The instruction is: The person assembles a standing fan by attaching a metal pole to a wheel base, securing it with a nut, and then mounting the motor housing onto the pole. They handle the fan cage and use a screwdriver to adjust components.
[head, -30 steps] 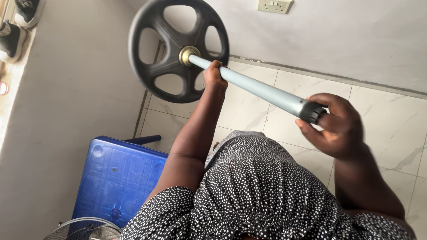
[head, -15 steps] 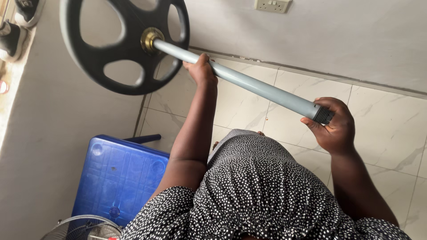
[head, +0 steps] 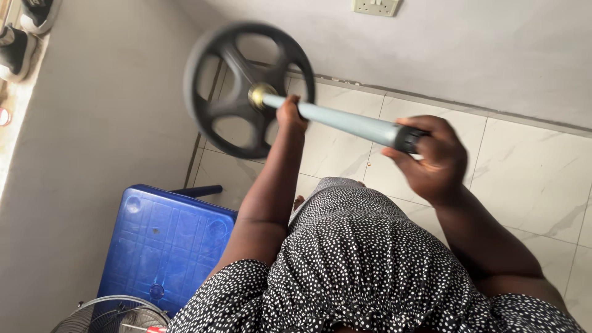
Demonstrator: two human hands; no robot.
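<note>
Head view shows your right hand (head: 435, 161) clenched around the black collar end of the grey fan-stand pole (head: 345, 121), held level above the tiled floor (head: 530, 172). Farther out, your left hand (head: 290, 113) grips the pole beside its round black base (head: 248, 90), already attached.

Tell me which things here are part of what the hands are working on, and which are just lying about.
In hand:
- grey pole, gripped by the left hand and right hand
- black round base at the pole's end
- black collar at the right hand

Lying about:
- blue plastic table
- wire fan guard
- shoes
- wall socket
</note>
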